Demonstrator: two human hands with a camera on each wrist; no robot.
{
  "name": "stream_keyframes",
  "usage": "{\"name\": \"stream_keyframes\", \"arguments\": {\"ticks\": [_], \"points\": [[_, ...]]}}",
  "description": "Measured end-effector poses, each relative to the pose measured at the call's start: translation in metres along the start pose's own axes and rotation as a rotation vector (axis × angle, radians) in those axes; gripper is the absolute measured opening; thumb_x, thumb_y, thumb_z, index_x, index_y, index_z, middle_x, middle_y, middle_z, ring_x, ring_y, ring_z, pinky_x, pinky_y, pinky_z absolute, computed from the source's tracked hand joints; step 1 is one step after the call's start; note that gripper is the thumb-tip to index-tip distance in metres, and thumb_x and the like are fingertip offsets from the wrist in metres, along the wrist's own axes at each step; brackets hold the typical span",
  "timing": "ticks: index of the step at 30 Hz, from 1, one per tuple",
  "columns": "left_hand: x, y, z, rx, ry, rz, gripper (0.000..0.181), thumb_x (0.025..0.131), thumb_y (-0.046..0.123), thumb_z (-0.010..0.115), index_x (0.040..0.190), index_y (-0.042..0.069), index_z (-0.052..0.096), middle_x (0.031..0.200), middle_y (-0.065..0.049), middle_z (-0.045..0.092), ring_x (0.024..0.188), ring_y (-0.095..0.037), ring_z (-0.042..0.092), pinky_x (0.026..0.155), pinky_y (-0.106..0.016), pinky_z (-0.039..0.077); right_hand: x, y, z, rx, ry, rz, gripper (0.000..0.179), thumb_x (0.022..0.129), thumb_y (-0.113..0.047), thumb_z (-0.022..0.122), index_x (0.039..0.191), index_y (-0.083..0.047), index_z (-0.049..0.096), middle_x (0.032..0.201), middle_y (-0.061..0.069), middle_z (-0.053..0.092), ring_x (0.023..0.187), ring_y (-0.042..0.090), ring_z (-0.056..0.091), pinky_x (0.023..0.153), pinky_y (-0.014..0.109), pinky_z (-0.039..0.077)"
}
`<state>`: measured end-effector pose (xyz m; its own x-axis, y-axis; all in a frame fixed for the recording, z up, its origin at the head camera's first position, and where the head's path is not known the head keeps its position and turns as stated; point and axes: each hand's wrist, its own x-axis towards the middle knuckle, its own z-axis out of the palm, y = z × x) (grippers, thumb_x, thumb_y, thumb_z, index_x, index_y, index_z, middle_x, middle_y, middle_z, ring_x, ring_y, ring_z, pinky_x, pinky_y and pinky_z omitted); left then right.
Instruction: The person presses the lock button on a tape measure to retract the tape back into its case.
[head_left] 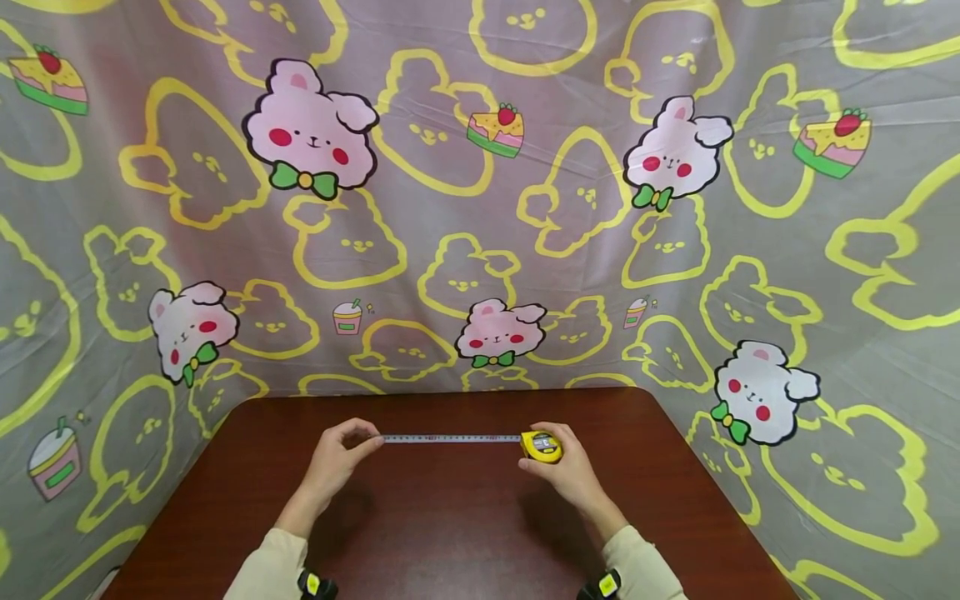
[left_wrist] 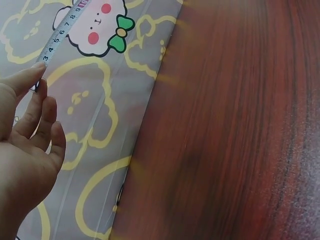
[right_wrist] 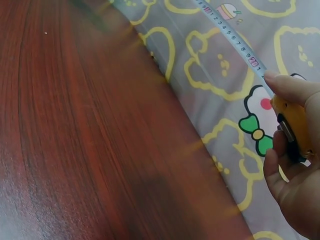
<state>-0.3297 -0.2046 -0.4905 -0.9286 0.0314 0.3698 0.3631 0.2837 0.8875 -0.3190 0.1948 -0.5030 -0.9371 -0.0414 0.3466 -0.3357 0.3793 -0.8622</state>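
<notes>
Head: tape measure (head_left: 543, 447) in right hand (head_left: 572, 472), blade end (head_left: 387, 439) in left hand (head_left: 334, 458).

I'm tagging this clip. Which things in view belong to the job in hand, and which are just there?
In the job:
yellow tape measure, in the right hand
drawn-out blade, end pinched by the left hand

Just there:
table below
patterned cloth behind
black wrist devices

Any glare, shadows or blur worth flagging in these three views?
Head: soft, dark shadows on the wood-grained table; left wrist: pale, grainy glare toward its lower right; right wrist: similar glare at lower left, though digits on the measuring-tape blade stay readable.
</notes>
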Motion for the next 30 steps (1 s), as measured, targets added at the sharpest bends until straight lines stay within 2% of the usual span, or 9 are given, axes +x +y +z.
{"name": "stream_keyframes", "arguments": {"ticks": [4, 7, 11, 20, 30], "points": [[0.0, 0.001, 0.003, 0.016, 0.006, -0.005, 0.009, 0.092, 0.005, 0.079, 0.097, 0.001, 0.072, 0.093, -0.009, 0.07, 0.087, -0.015, 0.061, 0.079, -0.028, 0.048, -0.001, -0.002, 0.004, 0.014, 0.015, -0.009, 0.058, 0.074, -0.009, 0.094, 0.126, -0.014, 0.068, 0.12, 0.005, 0.057, 0.102, 0.023, 0.056, 0.081, 0.029, 0.051], [-0.001, 0.001, 0.005, 0.012, 0.006, -0.004, 0.008, 0.092, 0.003, 0.077, 0.097, 0.0, 0.072, 0.093, -0.011, 0.07, 0.087, -0.017, 0.061, 0.078, -0.028, 0.048, -0.002, -0.003, 0.007, 0.028, 0.02, -0.016, 0.059, 0.073, -0.007, 0.093, 0.126, -0.011, 0.067, 0.121, 0.005, 0.057, 0.102, 0.024, 0.056, 0.08, 0.03, 0.051], [-0.002, 0.0, 0.008, -0.004, 0.0, -0.014, 0.01, 0.092, 0.008, 0.08, 0.098, 0.003, 0.072, 0.093, -0.008, 0.07, 0.089, -0.017, 0.061, 0.08, -0.029, 0.048, -0.002, -0.004, 0.009, 0.03, 0.007, -0.013, 0.06, 0.074, -0.008, 0.093, 0.127, -0.009, 0.067, 0.12, 0.006, 0.057, 0.102, 0.024, 0.056, 0.08, 0.03, 0.051], [-0.005, 0.0, 0.013, -0.035, -0.01, -0.014, 0.014, 0.09, 0.013, 0.083, 0.095, 0.005, 0.073, 0.091, -0.006, 0.069, 0.088, -0.019, 0.062, 0.08, -0.031, 0.049, -0.001, -0.005, 0.014, 0.001, -0.011, -0.007, 0.058, 0.074, -0.016, 0.095, 0.125, -0.02, 0.067, 0.119, 0.002, 0.056, 0.103, 0.024, 0.056, 0.082, 0.031, 0.052], [-0.005, -0.003, 0.02, -0.025, -0.014, -0.022, 0.013, 0.09, 0.014, 0.083, 0.095, 0.007, 0.073, 0.092, -0.005, 0.069, 0.087, -0.017, 0.062, 0.08, -0.029, 0.048, -0.003, -0.013, 0.019, 0.004, -0.016, -0.015, 0.057, 0.075, -0.014, 0.094, 0.125, -0.02, 0.067, 0.12, 0.002, 0.055, 0.104, 0.024, 0.055, 0.082, 0.031, 0.053]]}}
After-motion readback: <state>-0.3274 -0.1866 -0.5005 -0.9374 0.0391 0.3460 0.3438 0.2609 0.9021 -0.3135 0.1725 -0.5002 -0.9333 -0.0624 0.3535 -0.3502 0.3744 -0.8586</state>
